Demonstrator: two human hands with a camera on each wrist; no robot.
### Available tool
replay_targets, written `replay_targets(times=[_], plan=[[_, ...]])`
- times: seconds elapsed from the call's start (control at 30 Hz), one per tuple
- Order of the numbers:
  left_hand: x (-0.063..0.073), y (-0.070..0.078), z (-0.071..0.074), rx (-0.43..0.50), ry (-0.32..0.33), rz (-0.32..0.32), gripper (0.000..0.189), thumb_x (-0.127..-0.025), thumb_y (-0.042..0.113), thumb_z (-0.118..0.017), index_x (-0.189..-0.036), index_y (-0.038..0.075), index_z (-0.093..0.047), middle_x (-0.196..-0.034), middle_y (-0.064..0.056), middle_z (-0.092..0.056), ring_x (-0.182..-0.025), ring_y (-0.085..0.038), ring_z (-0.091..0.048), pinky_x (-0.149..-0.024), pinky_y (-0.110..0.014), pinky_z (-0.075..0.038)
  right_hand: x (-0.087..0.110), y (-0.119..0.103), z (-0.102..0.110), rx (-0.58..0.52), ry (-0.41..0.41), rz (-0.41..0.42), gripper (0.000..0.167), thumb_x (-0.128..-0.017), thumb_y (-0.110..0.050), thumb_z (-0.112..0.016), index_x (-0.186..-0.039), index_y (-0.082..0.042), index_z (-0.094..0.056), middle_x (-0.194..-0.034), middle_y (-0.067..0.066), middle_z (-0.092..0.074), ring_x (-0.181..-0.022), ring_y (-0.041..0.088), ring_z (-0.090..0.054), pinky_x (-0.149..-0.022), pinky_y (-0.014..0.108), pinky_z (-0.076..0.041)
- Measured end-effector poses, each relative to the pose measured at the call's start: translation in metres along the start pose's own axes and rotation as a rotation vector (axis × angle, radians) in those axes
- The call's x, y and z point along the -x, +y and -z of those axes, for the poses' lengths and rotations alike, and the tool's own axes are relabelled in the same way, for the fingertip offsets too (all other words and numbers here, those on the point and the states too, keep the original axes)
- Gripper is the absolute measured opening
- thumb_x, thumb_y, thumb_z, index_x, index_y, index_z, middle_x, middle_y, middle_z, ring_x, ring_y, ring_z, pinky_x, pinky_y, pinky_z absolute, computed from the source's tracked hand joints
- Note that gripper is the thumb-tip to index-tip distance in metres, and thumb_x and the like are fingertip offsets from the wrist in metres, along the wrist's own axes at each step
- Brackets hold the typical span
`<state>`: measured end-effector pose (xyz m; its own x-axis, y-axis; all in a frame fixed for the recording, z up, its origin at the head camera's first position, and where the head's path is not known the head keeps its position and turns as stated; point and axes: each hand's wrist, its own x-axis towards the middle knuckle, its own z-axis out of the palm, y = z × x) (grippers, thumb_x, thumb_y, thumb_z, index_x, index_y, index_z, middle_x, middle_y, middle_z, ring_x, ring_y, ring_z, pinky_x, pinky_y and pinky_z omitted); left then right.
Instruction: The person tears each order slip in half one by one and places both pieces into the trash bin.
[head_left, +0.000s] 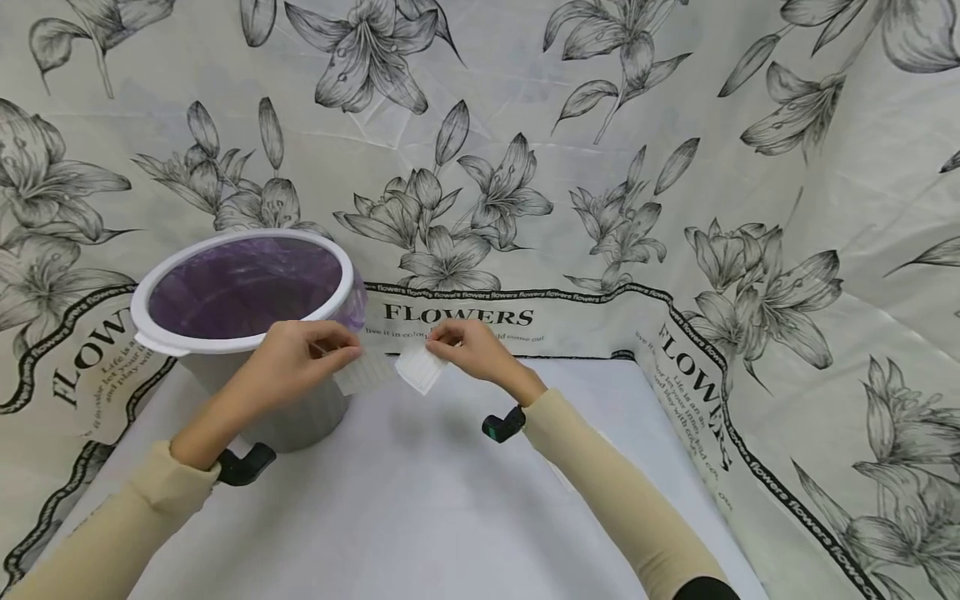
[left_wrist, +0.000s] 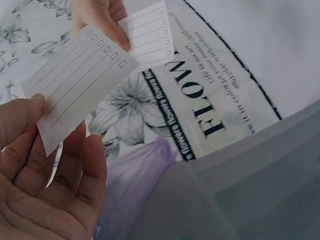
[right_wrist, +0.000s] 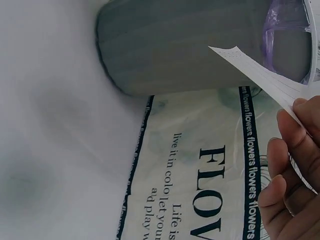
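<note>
My left hand (head_left: 300, 358) pinches a piece of white lined paper (head_left: 365, 372) between thumb and fingers, in front of the bin's right side. Ruled lines and a row of small printed boxes show on this paper (left_wrist: 85, 80) in the left wrist view. A second lined piece (head_left: 420, 371) is pinched by my right hand (head_left: 476, 350), slightly to the right. From the head, a narrow gap separates the two pieces. The left wrist view has the left piece partly covering the right one (left_wrist: 150, 37). Seen from the right wrist, paper (right_wrist: 265, 77) extends from the fingertips, curved and nearly edge-on.
A grey bin (head_left: 300, 417) with a white rim (head_left: 348, 283) stands at the left of the white table (head_left: 450, 517). Its purple bag (head_left: 240, 287) lines the inside and bulges over the rim. A flower-printed cloth (head_left: 480, 233) hangs behind and to the sides.
</note>
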<state>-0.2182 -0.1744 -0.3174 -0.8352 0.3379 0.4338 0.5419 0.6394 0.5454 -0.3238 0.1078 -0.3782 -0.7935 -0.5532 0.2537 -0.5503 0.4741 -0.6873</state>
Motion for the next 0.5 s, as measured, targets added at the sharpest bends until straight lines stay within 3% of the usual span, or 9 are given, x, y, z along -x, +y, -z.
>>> replay_targets(times=[0.27, 0.5], plan=[[0.006, 0.003, 0.034, -0.069, 0.086, -0.029, 0.004, -0.094, 0.016, -0.077, -0.096, 0.018, -0.079, -0.086, 0.005, -0.076, -0.074, -0.003, -0.065, -0.066, -0.018, -0.055, -0.020, -0.027, 0.011, -0.012, 0.016, 0.036, 0.016, -0.101, -0.018, -0.067, -0.108, -0.007, -0.075, -0.096, 0.007, -0.075, -0.084, 0.016, -0.067, -0.070, 0.026, -0.053], [0.010, 0.007, 0.066, -0.104, 0.118, -0.023, 0.005, -0.094, 0.016, -0.077, -0.098, 0.018, -0.078, -0.087, 0.002, -0.076, -0.070, -0.001, -0.065, -0.063, -0.014, -0.051, -0.038, -0.048, 0.015, -0.038, 0.027, 0.081, 0.016, -0.101, -0.019, -0.066, -0.108, -0.007, -0.074, -0.095, 0.006, -0.075, -0.084, 0.016, -0.067, -0.069, 0.025, -0.052]])
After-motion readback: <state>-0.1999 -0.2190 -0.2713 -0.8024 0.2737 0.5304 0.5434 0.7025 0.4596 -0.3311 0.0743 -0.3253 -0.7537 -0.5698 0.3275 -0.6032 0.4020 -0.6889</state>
